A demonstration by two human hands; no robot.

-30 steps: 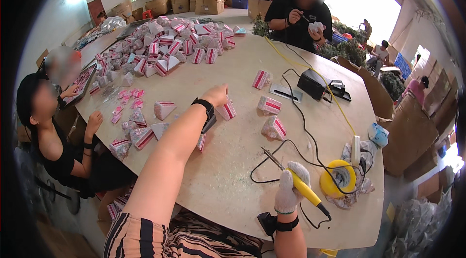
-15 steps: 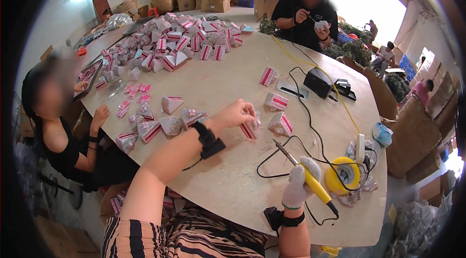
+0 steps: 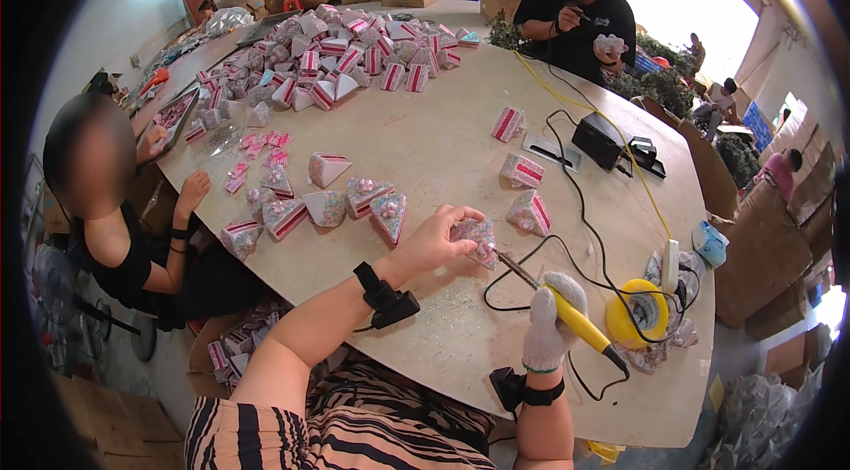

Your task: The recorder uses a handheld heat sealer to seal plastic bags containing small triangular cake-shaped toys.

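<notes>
My left hand (image 3: pixel 430 245) holds a small decorated cake-slice ornament (image 3: pixel 481 242) with a glittery, speckled surface. In a white knit glove, my right hand (image 3: pixel 543 335) grips the yellow handle of a soldering iron (image 3: pixel 582 328). The iron's metal tip points up and left, at or very close to the slice's side; whether they touch I cannot tell. To the left of my left hand, a group of similar slices includes a wedge (image 3: pixel 390 215) with its point toward me. Another slice (image 3: pixel 529 213) stands just beyond the iron, with two more behind it.
A large pile of slices (image 3: pixel 336 58) covers the table's far left. Beside it lie pink pieces (image 3: pixel 257 147). A black box (image 3: pixel 602 141), cables, a yellow tape roll (image 3: pixel 637 311) and a power strip (image 3: pixel 670 265) occupy the right. One person sits left; another works across the table.
The slice in my left hand has turned and moved right, while the iron's tip has come up against or near it. Another slice now stands at the right end of the left group.
</notes>
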